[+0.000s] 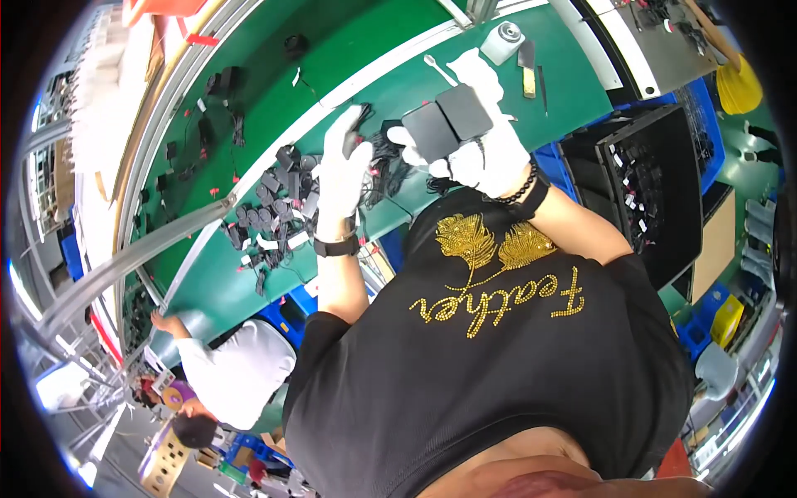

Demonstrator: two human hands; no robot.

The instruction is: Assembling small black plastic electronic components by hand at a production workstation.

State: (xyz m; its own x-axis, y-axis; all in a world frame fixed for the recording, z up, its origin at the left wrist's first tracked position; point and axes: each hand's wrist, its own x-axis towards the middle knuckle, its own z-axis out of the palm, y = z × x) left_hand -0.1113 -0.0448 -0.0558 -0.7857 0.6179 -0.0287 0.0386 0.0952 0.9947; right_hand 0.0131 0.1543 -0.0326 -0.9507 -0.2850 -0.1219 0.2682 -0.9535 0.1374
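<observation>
A person in a black short-sleeved shirt (498, 390) with gold feather-shaped decoration works with two white-gloved hands over a long green surface (573, 100). The right hand (490, 158) holds a pair of flat, matte black square panels (447, 123), its fingers around and beneath them; whether the two are joined is unclear. The pair's long axis slants from near left to far right, its left end towards the left hand (342, 166). That hand is apart from the panels, its thumb spread from its fingers, apparently gripping nothing; the right hand is the nearer one, already in contact. Between the left hand and the panels, a tangle of thin black cables (383, 162) lies in the way. Left of the left hand spreads a heap of small black rounded devices (267, 196) with leads. Past the panels are a white plastic spoon (439, 70), a white container with a round cap (503, 43) and a yellow-handled blade-like tool (529, 81). To the right, a deep black crate (677, 178) holds small parts. Farther off, beyond a pale metal rail (398, 67), a green strip (349, 41) carries scattered black pieces. A co-worker in white (237, 373) is at the lower left.
</observation>
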